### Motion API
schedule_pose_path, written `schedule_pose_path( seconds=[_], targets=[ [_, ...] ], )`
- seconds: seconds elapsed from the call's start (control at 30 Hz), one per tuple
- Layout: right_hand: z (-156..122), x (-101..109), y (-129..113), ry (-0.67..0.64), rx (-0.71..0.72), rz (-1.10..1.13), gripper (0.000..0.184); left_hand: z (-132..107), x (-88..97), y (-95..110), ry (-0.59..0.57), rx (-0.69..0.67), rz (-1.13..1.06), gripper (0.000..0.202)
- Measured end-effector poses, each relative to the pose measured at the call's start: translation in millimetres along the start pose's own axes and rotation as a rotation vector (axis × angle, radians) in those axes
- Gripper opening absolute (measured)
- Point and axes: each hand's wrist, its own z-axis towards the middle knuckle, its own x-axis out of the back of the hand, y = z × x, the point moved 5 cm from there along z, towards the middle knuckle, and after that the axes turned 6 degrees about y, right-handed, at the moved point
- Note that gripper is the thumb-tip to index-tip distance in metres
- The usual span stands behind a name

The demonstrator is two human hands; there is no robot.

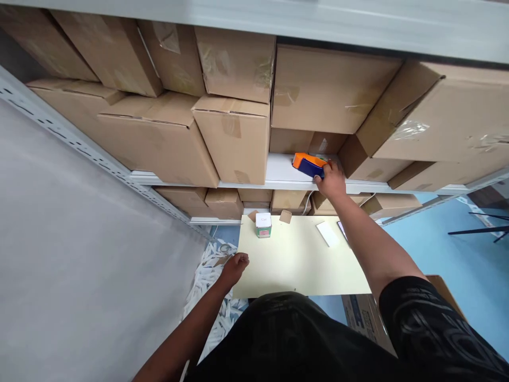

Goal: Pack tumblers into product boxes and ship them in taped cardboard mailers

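Observation:
My right hand (332,179) reaches to the middle shelf (280,168) and has its fingers closed on the near end of an orange and dark-blue tape dispenser (309,165). The dispenser is at the shelf's front, in the gap between cardboard boxes. Low on the left, my left hand (236,266) hovers by the left edge of the cream table (294,265). Its fingers are curled in, and nothing shows in them. A small white and green box (263,225) stands on the table beyond that hand.
Cardboard boxes (234,138) fill much of the shelving. On the table lie a flat white box (326,234), a phone (342,231) partly behind my right arm, and a cardboard scrap (285,216). White litter (207,276) covers the floor at left, beside a grey wall (79,254).

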Motion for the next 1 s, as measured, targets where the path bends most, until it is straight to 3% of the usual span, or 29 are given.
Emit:
schedule_pose_path(
  seconds=[0.07,0.17,0.27,0.37,0.5,0.63,0.8,0.9,1.0],
  targets=[
    [-2.6,-3.6,3.4,-0.021,-0.016,0.027,0.041,-2.8,1.7,5.8,0.012,0.006,-0.004,0.029],
    [-31.3,7.5,9.7,0.059,0.029,0.049,0.037,-5.0,-0.1,13.3,0.008,0.001,-0.011,0.03],
    [-86.7,22.4,21.9,0.135,0.107,0.049,0.035,-5.5,-5.3,15.8,-0.012,-0.011,-0.009,0.03],
    [-158.7,21.4,41.2,0.119,0.17,0.061,0.027,-4.6,-9.9,15.4,-0.019,-0.014,0.012,0.029],
    [-252.9,-12.0,76.1,0.042,0.165,0.109,0.02,-5.9,-14.9,15.1,0.021,0.006,0.029,0.03],
    [-316.4,-65.9,108.3,-0.15,0.104,0.172,0.021,-15.7,-33.2,15.1,0.049,0.067,0.032,0.031],
    [-343.1,-109.1,132.5,-0.443,0.049,0.131,0.019,-33.0,-74.9,31.2,0.052,0.105,0.076,0.027],
    [-343.1,-112.0,138.3,-0.528,0.074,0.139,0.025,-43.8,-98.8,49.8,0.09,0.112,0.069,0.022],
    [-339.5,-100.5,145.3,-0.512,0.082,0.16,0.04,-57.5,-117.8,65.6,0.138,0.112,0.045,0.021]
  ],
)
